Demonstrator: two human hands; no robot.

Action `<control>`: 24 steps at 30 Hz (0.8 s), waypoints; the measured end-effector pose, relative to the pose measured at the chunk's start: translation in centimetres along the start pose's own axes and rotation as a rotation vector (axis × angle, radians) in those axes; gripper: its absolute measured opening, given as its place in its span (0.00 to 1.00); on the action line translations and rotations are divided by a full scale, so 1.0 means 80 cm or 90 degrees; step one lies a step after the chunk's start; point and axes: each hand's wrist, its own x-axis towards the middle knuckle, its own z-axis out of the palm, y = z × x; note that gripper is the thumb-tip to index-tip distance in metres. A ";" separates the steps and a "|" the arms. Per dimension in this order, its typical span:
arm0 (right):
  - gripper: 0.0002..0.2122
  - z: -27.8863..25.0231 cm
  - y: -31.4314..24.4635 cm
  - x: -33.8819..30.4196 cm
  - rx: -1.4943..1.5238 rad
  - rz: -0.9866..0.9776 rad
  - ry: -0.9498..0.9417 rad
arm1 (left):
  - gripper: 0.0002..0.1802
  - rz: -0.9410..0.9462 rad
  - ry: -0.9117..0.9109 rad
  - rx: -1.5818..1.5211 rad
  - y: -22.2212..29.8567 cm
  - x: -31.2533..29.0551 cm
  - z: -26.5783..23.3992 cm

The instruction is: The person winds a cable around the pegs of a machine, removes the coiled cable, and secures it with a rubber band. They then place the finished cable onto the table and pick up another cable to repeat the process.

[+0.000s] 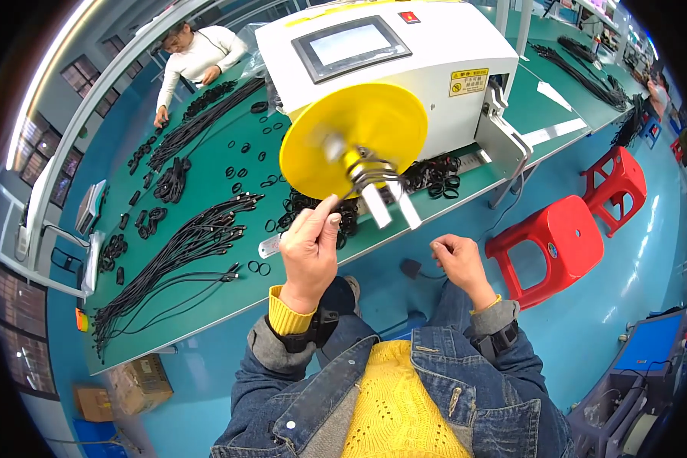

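Note:
My left hand [311,246] is raised in front of the winding machine, thumb and forefinger pinched on a black cable [348,195] that runs to the spindle. Around the two pale prongs [374,204] of that spindle, the cable lies in blurred loops. Behind them stands the round yellow disc [389,122], its hub smeared by motion. To the right, below the table edge, my right hand [463,267] hangs over the floor with curled fingers and nothing visible in them. The white machine body [462,53] carries a screen [351,47] on top.
A bundle of black cables [179,248] lies on the green table [214,179], among scattered black rings and coiled cables [172,181]. Far left, a co-worker [206,57] in white handles black pieces. Red stools [561,240] stand right; a dark pedal [411,267] lies on the floor.

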 end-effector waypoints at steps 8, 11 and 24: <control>0.09 -0.001 -0.036 0.003 -0.005 -0.096 -0.011 | 0.12 0.229 0.003 0.092 0.030 0.034 0.024; 0.08 -0.003 -0.066 0.007 0.007 -0.185 0.009 | 0.13 0.318 -0.130 0.343 0.053 0.058 0.024; 0.25 0.027 -0.122 0.071 0.040 -0.394 0.132 | 0.16 0.163 -0.168 0.309 0.074 0.071 0.034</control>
